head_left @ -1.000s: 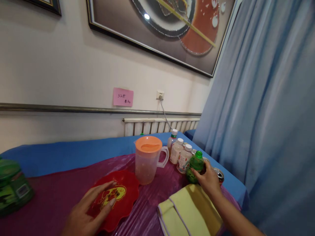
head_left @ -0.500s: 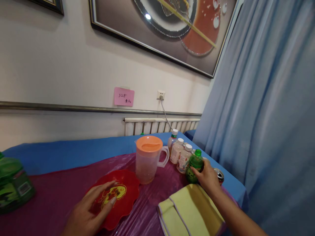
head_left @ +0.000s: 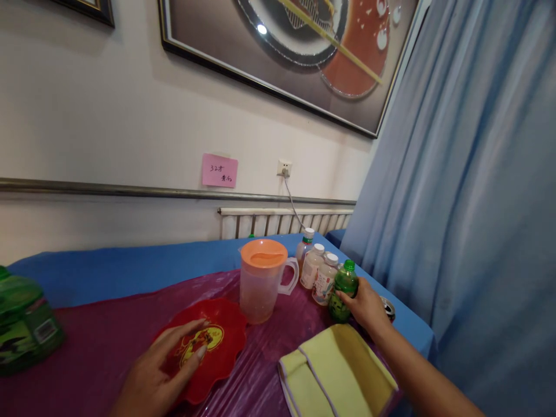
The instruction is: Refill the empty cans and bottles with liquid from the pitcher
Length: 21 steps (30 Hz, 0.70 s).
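My right hand point(head_left: 365, 301) is wrapped round a green plastic bottle point(head_left: 343, 292), which stands upright at the near end of a row of bottles. Just behind it are two clear bottles with white caps, the closer one a labelled bottle point(head_left: 325, 281). Over a red scalloped plate point(head_left: 223, 362) with a yellow printed centre, my left hand point(head_left: 169, 359) hovers with fingers apart, holding nothing. Between the plate and the bottles stands a clear plastic pitcher point(head_left: 258, 292) with an orange lid. A folded yellow cloth point(head_left: 339, 370) lies below my right hand.
An opened drink can point(head_left: 388, 310) is partly hidden behind my right wrist. At the far left sits a large green jug point(head_left: 28, 324). Purple plastic sheeting point(head_left: 99, 336) covers part of the blue tablecloth point(head_left: 130, 269). A blue curtain point(head_left: 469, 174) hangs on the right.
My right hand and the green bottle have shifted very slightly, up and to the left by a little. My left hand and the other things stay where they were.
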Each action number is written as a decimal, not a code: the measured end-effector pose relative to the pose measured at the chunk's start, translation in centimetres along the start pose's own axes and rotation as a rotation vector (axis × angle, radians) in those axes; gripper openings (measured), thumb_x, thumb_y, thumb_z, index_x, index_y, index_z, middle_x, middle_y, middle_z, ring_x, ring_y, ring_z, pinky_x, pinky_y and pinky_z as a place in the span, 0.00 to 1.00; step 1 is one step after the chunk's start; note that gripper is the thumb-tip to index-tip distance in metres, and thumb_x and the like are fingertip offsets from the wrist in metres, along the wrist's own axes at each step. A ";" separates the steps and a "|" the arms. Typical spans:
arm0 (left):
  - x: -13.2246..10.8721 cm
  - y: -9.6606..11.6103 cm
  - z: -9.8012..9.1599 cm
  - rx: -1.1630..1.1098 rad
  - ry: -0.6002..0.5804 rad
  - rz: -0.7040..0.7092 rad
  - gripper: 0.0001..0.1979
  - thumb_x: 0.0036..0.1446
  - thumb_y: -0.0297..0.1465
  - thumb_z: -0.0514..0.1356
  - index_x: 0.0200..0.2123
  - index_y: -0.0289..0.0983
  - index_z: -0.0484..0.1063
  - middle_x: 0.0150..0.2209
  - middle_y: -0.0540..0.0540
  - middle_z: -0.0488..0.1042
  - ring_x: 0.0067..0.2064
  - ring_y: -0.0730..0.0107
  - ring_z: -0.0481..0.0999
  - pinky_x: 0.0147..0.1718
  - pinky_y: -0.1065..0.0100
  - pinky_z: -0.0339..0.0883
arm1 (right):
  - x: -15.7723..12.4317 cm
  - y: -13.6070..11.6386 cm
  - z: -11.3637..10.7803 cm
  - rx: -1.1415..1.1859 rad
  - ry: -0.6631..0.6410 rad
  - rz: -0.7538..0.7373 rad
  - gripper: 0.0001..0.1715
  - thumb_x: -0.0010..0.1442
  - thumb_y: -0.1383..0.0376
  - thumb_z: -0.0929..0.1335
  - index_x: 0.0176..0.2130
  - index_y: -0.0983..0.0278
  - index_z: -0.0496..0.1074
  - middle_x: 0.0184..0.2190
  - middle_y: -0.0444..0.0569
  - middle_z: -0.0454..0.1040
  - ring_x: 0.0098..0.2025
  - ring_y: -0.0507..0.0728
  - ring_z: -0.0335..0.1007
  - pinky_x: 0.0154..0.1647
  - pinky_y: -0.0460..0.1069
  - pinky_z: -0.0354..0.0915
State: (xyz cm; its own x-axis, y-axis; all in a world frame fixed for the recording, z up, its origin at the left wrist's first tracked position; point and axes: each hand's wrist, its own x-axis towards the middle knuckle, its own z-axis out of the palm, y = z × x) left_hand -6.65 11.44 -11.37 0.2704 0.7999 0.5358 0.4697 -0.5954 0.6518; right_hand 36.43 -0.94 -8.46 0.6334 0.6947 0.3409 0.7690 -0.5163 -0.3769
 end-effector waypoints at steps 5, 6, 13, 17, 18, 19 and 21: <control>0.0 0.1 0.0 -0.012 -0.010 0.005 0.21 0.54 0.49 0.63 0.49 0.49 0.76 0.48 0.49 0.81 0.48 0.60 0.82 0.49 0.66 0.75 | 0.0 -0.1 -0.2 0.014 0.037 0.007 0.26 0.59 0.49 0.69 0.48 0.65 0.68 0.40 0.55 0.79 0.42 0.66 0.78 0.37 0.53 0.65; 0.0 0.0 0.0 -0.015 -0.014 0.005 0.21 0.54 0.48 0.62 0.49 0.49 0.76 0.48 0.49 0.81 0.48 0.60 0.82 0.50 0.66 0.75 | -0.1 -0.1 -0.3 0.015 0.047 0.005 0.26 0.59 0.50 0.68 0.48 0.65 0.68 0.40 0.55 0.79 0.42 0.66 0.78 0.37 0.53 0.65; -0.1 1.1 0.1 -0.019 0.026 -0.017 0.22 0.55 0.50 0.61 0.49 0.46 0.77 0.48 0.47 0.81 0.48 0.59 0.82 0.50 0.65 0.75 | -0.8 0.3 -0.3 0.055 0.031 -0.023 0.28 0.58 0.54 0.70 0.53 0.66 0.67 0.41 0.56 0.79 0.42 0.65 0.78 0.37 0.52 0.65; -0.2 1.8 0.1 -0.031 0.033 -0.020 0.21 0.55 0.49 0.61 0.48 0.46 0.77 0.47 0.47 0.82 0.47 0.59 0.82 0.49 0.65 0.75 | -0.6 0.7 -0.3 0.042 0.025 -0.010 0.29 0.58 0.52 0.70 0.53 0.66 0.67 0.41 0.55 0.80 0.42 0.66 0.78 0.37 0.53 0.66; -0.2 1.8 0.1 -0.034 0.029 -0.022 0.21 0.55 0.49 0.60 0.48 0.47 0.77 0.47 0.47 0.82 0.47 0.59 0.82 0.50 0.65 0.75 | -0.5 0.7 -0.3 0.030 0.014 -0.005 0.29 0.59 0.51 0.69 0.53 0.66 0.67 0.41 0.56 0.80 0.42 0.66 0.78 0.38 0.53 0.66; -0.2 1.8 0.1 -0.036 0.025 -0.024 0.20 0.55 0.49 0.60 0.48 0.47 0.77 0.46 0.48 0.82 0.47 0.59 0.82 0.50 0.64 0.75 | -0.4 0.7 -0.2 0.020 0.002 0.000 0.29 0.59 0.51 0.69 0.52 0.66 0.67 0.41 0.57 0.80 0.43 0.67 0.78 0.38 0.54 0.66; -0.1 1.8 0.1 -0.038 0.024 -0.028 0.20 0.56 0.49 0.60 0.48 0.48 0.77 0.46 0.48 0.82 0.47 0.59 0.82 0.49 0.64 0.75 | -0.2 0.7 -0.1 0.010 -0.016 0.005 0.30 0.60 0.51 0.68 0.54 0.67 0.65 0.43 0.58 0.79 0.44 0.67 0.78 0.40 0.54 0.67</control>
State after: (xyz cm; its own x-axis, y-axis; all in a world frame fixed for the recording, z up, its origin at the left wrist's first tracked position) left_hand -5.73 10.28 -10.35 0.2369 0.8148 0.5292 0.4444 -0.5752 0.6867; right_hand 36.82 -1.46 -8.74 0.6358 0.7002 0.3248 0.7648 -0.5150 -0.3871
